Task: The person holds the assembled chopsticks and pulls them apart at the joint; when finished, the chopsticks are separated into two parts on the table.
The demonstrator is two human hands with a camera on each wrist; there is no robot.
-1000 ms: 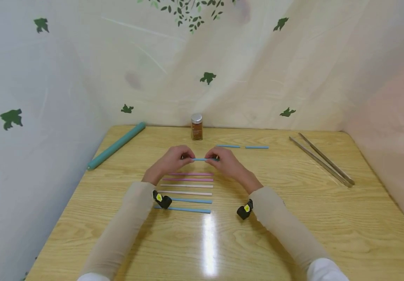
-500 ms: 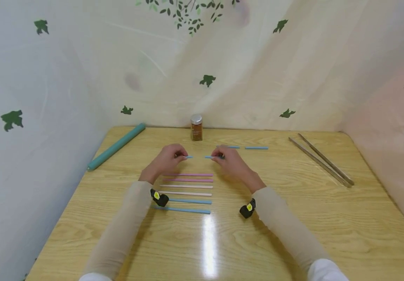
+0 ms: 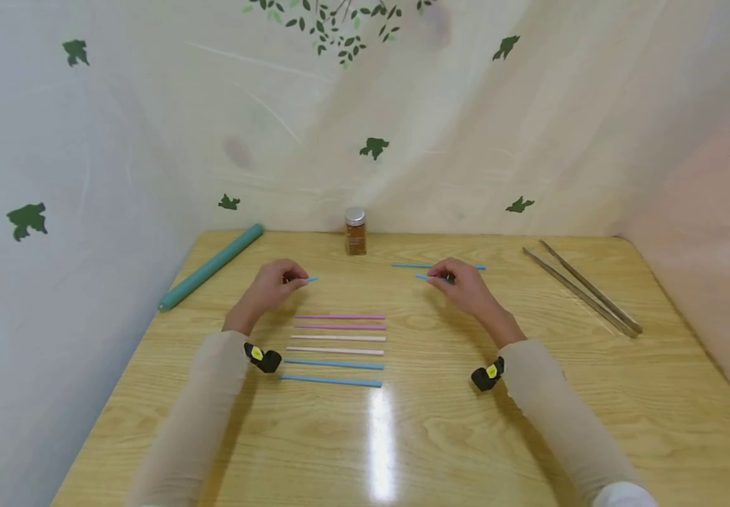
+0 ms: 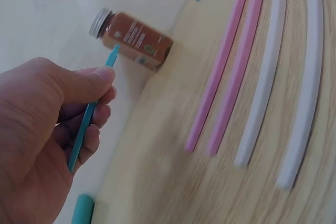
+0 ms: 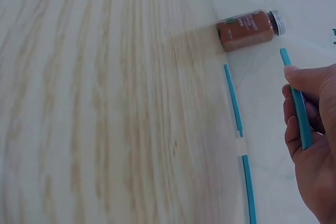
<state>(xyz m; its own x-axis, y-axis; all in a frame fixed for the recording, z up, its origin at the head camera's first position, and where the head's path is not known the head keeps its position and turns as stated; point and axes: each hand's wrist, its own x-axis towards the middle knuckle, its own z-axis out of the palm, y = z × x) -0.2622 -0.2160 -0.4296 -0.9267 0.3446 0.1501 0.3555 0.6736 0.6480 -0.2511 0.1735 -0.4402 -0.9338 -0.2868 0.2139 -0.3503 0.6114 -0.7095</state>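
My left hand [image 3: 271, 283] pinches one section of a blue chopstick [image 4: 79, 148] between thumb and fingers; its end narrows to a small peg. Off to the right, my right hand [image 3: 464, 287] grips another blue chopstick section [image 5: 301, 116], its lower end against the palm. Both pieces are raised over the far half of the table. Behind the right hand lie two more blue sections [image 5: 233, 98], end to end with a gap. Nearer me, pairs of tapered chopsticks lie in rows: pink [image 3: 339, 327], white [image 3: 337, 338] and blue [image 3: 333, 364].
At the table's back edge stands a jar [image 3: 356, 234] of brown contents with a silver lid. A teal roll [image 3: 211, 267] lies at the left, and long metal tongs [image 3: 583, 287] lie at the right. Cloth walls border the table's back and sides.
The blue chopstick held between both hands has come apart into two sections. My hands have moved away from each other, left and right, each with its piece.
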